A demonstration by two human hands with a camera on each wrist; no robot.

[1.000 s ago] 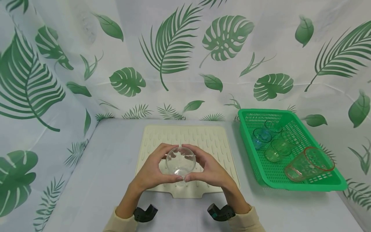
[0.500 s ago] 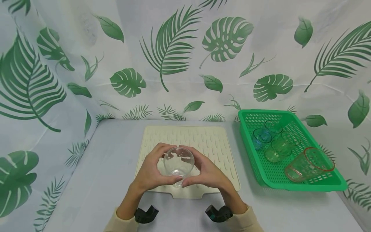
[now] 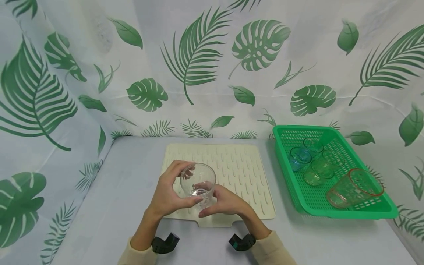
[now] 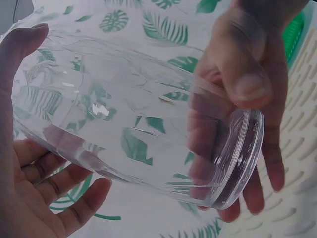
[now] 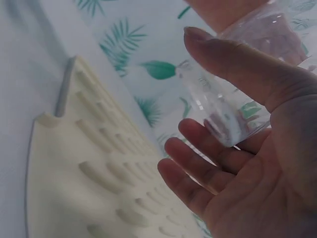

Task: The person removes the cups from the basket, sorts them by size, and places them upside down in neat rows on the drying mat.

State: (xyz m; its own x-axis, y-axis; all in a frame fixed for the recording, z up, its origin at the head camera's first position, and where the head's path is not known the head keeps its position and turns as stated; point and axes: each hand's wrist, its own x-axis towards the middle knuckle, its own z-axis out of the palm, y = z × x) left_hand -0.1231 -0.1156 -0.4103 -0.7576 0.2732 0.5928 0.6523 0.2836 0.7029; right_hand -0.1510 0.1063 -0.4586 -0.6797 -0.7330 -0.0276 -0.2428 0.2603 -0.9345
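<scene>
A clear drinking glass is tilted above the draining mat, its mouth up towards the head camera. My left hand holds it near the rim, thumb on one side and fingers round the other. Lower down, around the base, my right hand has its thumb on the near side and its fingers behind. In the left wrist view the glass lies across the picture, with the right fingers reaching past its thick base. The right wrist view shows that base between the right thumb and loosely bent fingers.
Below the hands lies a cream ridged draining mat with a front tab. To the right stands a green plastic basket containing several glasses, among them a large red-rimmed tumbler leaning on its side. A leaf-print curtain hangs behind the table.
The glass has shifted left and tilted further. My right hand has slid from the rim down towards the base, while the left stays near the rim.
</scene>
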